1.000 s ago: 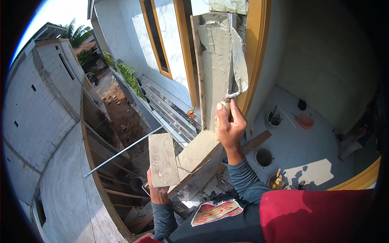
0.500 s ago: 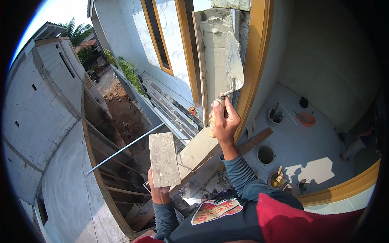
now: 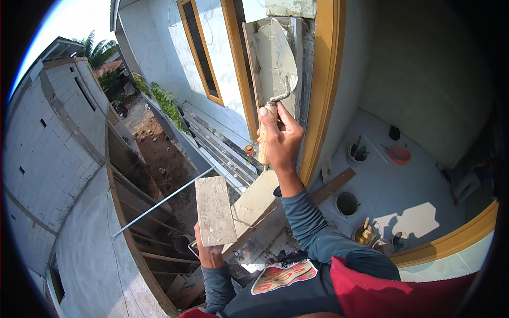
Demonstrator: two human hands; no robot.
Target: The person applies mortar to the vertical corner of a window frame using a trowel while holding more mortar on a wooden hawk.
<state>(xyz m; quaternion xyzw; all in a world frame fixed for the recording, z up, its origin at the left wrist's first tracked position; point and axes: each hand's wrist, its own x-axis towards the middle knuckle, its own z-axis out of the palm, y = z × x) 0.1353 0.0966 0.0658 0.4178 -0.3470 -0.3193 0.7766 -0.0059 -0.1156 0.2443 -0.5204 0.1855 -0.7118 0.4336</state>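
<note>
My right hand (image 3: pixel 283 137) is closed around the wooden handle of a pointed trowel (image 3: pixel 281 61). The trowel's mortar-smeared blade lies over wet grey mortar (image 3: pixel 261 66) on a narrow wall strip, between an upright wooden board (image 3: pixel 251 69) and an orange door frame (image 3: pixel 326 79). Lower down, my left hand (image 3: pixel 210 255) supports a rectangular wooden plastering float (image 3: pixel 215 209) from below, its flat face turned up. Most of the left fingers are hidden beneath the float. Beside it runs a mortar-coated ledge (image 3: pixel 262 193).
Inside, on the tiled floor, stand a bucket (image 3: pixel 347 203), a container of tools (image 3: pixel 358 152) and an orange basin (image 3: pixel 398 154). A thin pole (image 3: pixel 164 200) crosses the gap at left. A grey block wall (image 3: pixel 58 132) rises beyond it.
My right hand has moved left and slightly up with the trowel. The blade has shifted from the strip's right edge to its middle. The float stays nearly in place.
</note>
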